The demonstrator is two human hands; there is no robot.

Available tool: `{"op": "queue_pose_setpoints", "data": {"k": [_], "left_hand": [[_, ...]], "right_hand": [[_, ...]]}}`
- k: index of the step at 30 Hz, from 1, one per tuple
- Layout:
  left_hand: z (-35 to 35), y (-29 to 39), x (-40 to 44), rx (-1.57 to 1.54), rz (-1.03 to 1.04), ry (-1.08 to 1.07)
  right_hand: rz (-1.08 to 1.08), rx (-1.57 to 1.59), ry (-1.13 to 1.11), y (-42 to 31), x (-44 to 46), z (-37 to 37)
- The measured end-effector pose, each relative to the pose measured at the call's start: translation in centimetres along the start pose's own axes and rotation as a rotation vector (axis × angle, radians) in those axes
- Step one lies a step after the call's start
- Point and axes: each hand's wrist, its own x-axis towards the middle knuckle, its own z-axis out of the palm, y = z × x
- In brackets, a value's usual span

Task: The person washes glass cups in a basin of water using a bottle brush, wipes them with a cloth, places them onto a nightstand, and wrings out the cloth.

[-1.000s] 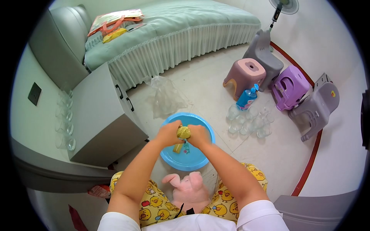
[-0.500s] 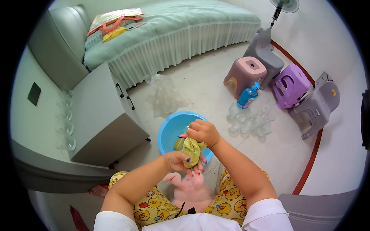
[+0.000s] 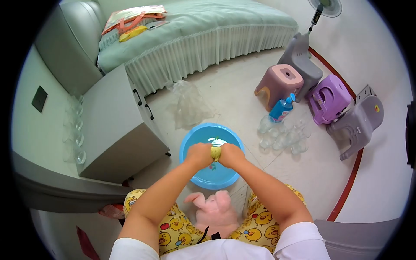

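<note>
Over a blue basin (image 3: pixel 189 173) with water in it, both my fists meet on a wet-looking yellow-green cloth (image 3: pixel 216 153). My left hand (image 3: pixel 199 155) is closed round one side of the cloth, and my right hand (image 3: pixel 231 154) is closed round the other. Only a short bunched piece shows between the fists; the rest is hidden inside them. Below the basin, between my knees, sits a pink plush toy (image 3: pixel 213 214).
Upside-down clear glasses (image 3: pixel 284 134) stand right of the basin, beside a blue pump bottle (image 3: pixel 281 108). Stools (image 3: pixel 330 99) line the right wall. A crumpled plastic bag (image 3: pixel 190 106) lies beyond the basin; a grey cabinet (image 3: pixel 117 138) with more glasses (image 3: pixel 79 139) is left.
The cloth was loosely bunched, with my left palm under it and my right hand above. Now both hands grip it side by side, farther forward over the basin's middle.
</note>
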Motion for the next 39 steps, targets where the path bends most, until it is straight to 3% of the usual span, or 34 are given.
{"op": "queue_pose_setpoints", "data": {"k": [2,4,5,7,13,23,29,31,32,34,35,39], "left_hand": [[0.9,-0.9,0.8,0.205,0.175,0.224],[1.7,-2.2,1.6,0.229,0.255,0.282],[2.0,-2.7,1.9,0.255,0.335,0.336],[2.0,-3.1,2.2,0.255,0.386,0.383],[2.4,-3.5,3.0,0.217,0.472,0.5],[1.7,-3.0,2.6,0.196,0.42,0.502],[1.6,-3.0,2.3,0.199,0.325,0.487],[1.5,-2.9,1.9,0.192,0.266,0.402],[1.2,-2.8,1.7,0.187,0.209,0.317],[0.1,-2.2,0.8,0.131,0.152,0.219],[-0.2,-2.0,0.5,0.073,0.098,0.123],[-0.7,-2.3,-0.4,-0.263,0.113,0.18]], "right_hand": [[0.049,0.079,-0.052,0.8,0.9,1.4],[0.055,0.484,-0.113,1.1,1.3,2.5],[0.056,0.479,-0.114,0.8,1.2,1.8],[0.315,0.724,-0.431,-0.3,0.7,-0.2],[0.347,0.968,-0.475,-0.3,0.7,-0.2],[0.36,0.948,-0.468,-0.2,1.0,-0.1],[0.208,0.885,-0.314,0.2,1.5,1.2],[-0.078,0.568,-0.044,1.4,2.4,2.9],[-0.082,0.567,-0.044,1.1,2.0,2.3],[-0.063,0.146,0.04,0.0,0.8,0.6],[-0.067,0.148,0.038,0.0,0.8,0.6],[-0.117,0.054,0.117,0.1,0.8,0.1]]}}
